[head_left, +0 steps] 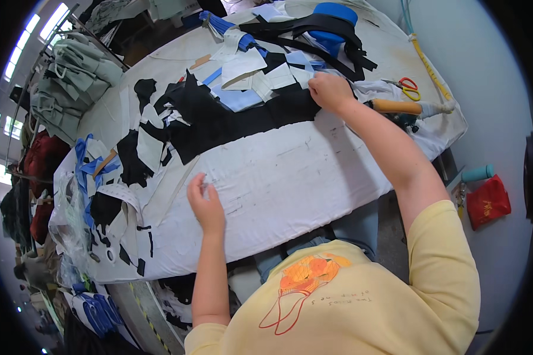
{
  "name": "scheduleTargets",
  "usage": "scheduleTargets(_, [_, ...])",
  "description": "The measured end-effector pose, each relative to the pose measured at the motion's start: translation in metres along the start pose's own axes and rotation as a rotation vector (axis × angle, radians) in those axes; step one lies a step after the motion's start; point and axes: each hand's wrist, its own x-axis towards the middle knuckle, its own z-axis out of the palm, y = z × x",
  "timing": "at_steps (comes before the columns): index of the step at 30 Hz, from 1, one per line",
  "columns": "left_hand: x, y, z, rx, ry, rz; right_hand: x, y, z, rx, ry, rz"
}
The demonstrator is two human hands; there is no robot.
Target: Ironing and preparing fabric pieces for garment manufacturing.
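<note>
A long piece of black cloth lies across the white padded table. My right hand is at its right end, fingers closed and pointing down. What they pinch, if anything, is hidden beneath them. My left hand hovers over or rests on the white cover, nearer to me, with thumb and fingers apart and nothing between them. Several white and pale blue cut pieces overlap the far edge of the black cloth. More black scraps and white scraps are spread to the left.
Right of my right hand are a tool with an orange handle and scissors with red and yellow grips. Black bands drape over a blue tub-like object. Plastic wrap hangs at the left edge. Grey-green garments hang beyond.
</note>
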Motion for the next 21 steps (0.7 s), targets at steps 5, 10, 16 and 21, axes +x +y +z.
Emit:
scheduleTargets(5, [-0.014, 0.023, 0.002, 0.277, -0.113, 0.4, 0.011, -0.002, -0.027, -0.055, 0.029, -0.218])
scheduleTargets(10, [-0.013, 0.023, 0.001, 0.309, -0.11, 0.394, 0.008, -0.008, -0.041, 0.082, 0.078, -0.192])
scheduleTargets(16, [-0.019, 0.027, 0.002, 0.276, -0.05, 0.336, 0.003, -0.023, -0.051, 0.745, 0.02, 0.049])
scheduleTargets(21, [-0.03, 0.029, 0.013, 0.209, -0.022, 0.384, -0.008, -0.03, -0.057, 0.614, 0.069, 0.063])
